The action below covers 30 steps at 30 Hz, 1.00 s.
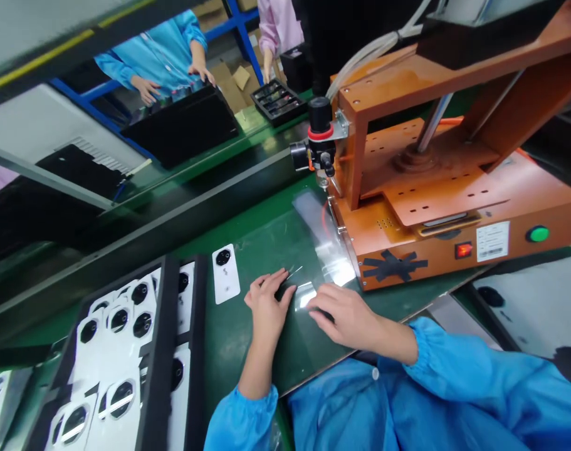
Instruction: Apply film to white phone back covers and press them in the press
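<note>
Hands [266, 304] hide a panel [304, 294] (mostly glare).

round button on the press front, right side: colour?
Green button, on the orange press; head view.

Your own arms and sleeves, seen from above

You wear a bright blue, smooth-fabric work smock; its long sleeves end in gathered elastic cuffs. The left sleeve's cuff [247, 407] sits at about 6 o'clock in the view, puckered into small folds, and the right sleeve's cuff [419, 347] at about 4 o'clock, with broader creases running up the arm. Your left hand [267, 305] and right hand [344, 313] are bare, without gloves, rings or a watch.
</note>
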Tool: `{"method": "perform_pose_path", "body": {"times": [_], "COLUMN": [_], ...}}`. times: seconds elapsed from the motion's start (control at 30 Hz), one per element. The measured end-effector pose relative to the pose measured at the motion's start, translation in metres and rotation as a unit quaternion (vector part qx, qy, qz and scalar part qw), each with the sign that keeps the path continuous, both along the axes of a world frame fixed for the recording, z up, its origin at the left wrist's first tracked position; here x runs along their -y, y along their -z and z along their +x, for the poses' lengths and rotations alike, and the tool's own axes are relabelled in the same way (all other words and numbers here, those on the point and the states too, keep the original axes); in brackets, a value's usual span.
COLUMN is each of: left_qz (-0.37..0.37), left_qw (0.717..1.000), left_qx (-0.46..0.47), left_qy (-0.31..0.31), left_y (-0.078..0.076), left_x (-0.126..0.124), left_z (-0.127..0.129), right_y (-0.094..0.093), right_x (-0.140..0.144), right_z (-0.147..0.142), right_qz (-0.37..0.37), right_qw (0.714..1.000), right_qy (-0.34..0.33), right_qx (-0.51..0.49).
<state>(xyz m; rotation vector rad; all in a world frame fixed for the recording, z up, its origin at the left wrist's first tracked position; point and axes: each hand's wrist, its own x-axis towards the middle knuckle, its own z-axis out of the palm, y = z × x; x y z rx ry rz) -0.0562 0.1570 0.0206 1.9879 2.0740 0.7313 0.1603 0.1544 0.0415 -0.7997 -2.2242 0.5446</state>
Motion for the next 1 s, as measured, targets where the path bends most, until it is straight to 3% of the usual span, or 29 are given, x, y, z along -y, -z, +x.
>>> {"method": "perform_pose_path", "body": {"times": [0.17,0.37,0.7,0.8,0.9,1.0], "left_qz": [0.019,0.031,0.03,0.009,-0.025,-0.038], "left_qw": [0.998,0.996,0.997,1.0,0.994,0.988], "left_qx": [0.054,0.068,0.054,-0.006,-0.094,-0.131], "left_qy": [-0.024,-0.045,-0.037,-0.001,0.054,0.077], "left_y": [0.005,0.005,0.005,0.002,-0.002,-0.004], "left_x": [0.015,0.009,0.011,0.015,0.019,0.015], "left_z": [0.009,0.009,0.01,0.012,0.013,0.015], "right_y": [0.001,0.024,0.012,0.008,0.001,-0.004], "right_x": [-0.041,-0.063,-0.052,-0.049,-0.032,0.0], "right_z": [-0.035,-0.04,-0.043,-0.039,-0.023,0.002], "right_qz": [0.095,0.124,0.214,0.233,0.227,0.218], "right_qw": [0.988,0.986,0.963,0.955,0.956,0.968], "right_qy": [0.035,0.013,0.004,0.021,0.041,0.047], "right_qx": [0.12,0.112,0.166,0.182,0.182,0.112]}}
